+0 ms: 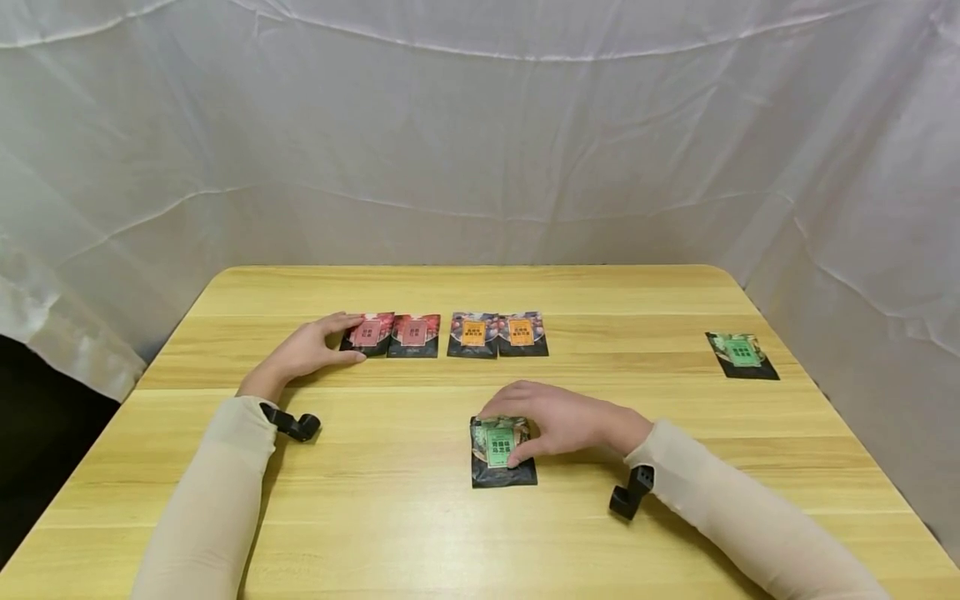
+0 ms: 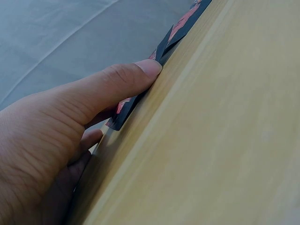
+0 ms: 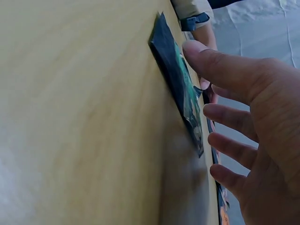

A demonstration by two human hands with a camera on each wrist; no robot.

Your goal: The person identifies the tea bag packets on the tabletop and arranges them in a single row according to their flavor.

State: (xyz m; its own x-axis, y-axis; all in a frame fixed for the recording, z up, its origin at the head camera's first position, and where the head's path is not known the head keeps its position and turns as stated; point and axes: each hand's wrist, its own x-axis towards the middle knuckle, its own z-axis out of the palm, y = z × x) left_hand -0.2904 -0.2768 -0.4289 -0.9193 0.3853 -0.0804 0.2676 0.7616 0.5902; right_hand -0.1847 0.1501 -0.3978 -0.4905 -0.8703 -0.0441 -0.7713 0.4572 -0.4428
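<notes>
My left hand (image 1: 307, 348) rests at the leftmost red-and-black packet (image 1: 370, 333), thumb along its lower edge and fingers at its upper left. In the left wrist view the thumb (image 2: 149, 69) touches that packet, whose dark edge (image 2: 119, 121) shows beneath it. A second red packet (image 1: 414, 335) lies right beside it. My right hand (image 1: 558, 418) is over a green-and-black packet (image 1: 495, 467) near the middle of the table. The right wrist view shows its fingers spread apart, the thumb (image 3: 199, 50) close over this packet (image 3: 176, 77).
Two orange-labelled packets (image 1: 474, 335) lie side by side, right of the red ones. Another green packet (image 1: 742, 356) lies near the right edge of the wooden table (image 1: 360, 517). White cloth (image 1: 480, 150) hangs behind the table.
</notes>
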